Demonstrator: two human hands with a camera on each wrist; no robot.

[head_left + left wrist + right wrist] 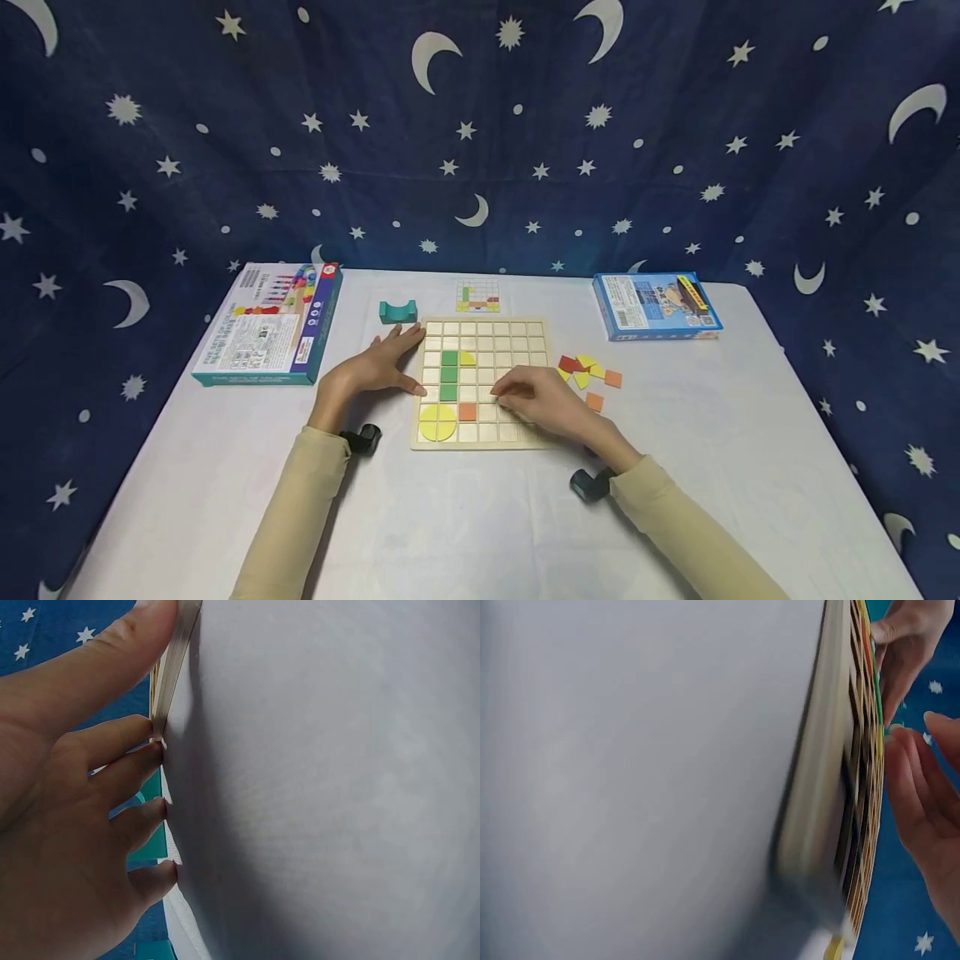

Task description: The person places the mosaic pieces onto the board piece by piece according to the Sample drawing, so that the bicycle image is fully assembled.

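Observation:
A wooden grid board (pixel 482 450) lies flat on the white table. Green squares (pixel 448 374) form a column on its left side, with a yellow quarter-circle (pixel 467 359) beside the top one. Yellow pieces make a circle (pixel 437 422) at the lower left corner, and an orange square (pixel 467 412) sits to its right. My left hand (pixel 378 364) rests with spread fingers against the board's left edge. My right hand (pixel 543 402) is over the board's right half, fingers bent downward; in the right wrist view its thumb stands apart from the fingers, with no piece visible between them.
Loose red, yellow and orange pieces (pixel 594 402) lie right of the board. Behind it are a pattern card (pixel 477 296) and a teal arched block (pixel 397 312). A large box (pixel 258 333) stands at the left, a blue box (pixel 657 306) at the right.

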